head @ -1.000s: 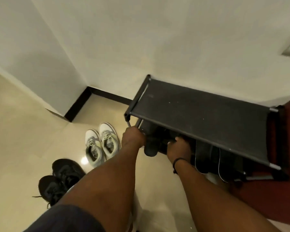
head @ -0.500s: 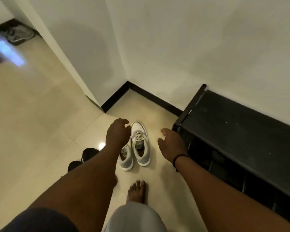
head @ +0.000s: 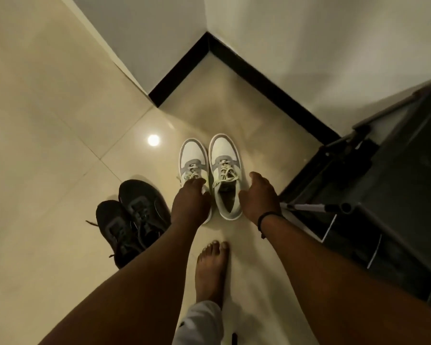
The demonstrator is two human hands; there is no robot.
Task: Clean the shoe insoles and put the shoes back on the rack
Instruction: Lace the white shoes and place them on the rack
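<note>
Two white shoes (head: 210,170), two black shoes (head: 132,217)

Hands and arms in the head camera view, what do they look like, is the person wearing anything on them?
Both forearms are bare, with no sleeves in view. The right hand has a thin black band around its wrist, with a short dark end hanging from it. The left hand shows no band, watch or glove. No rings are visible on either hand.
</note>
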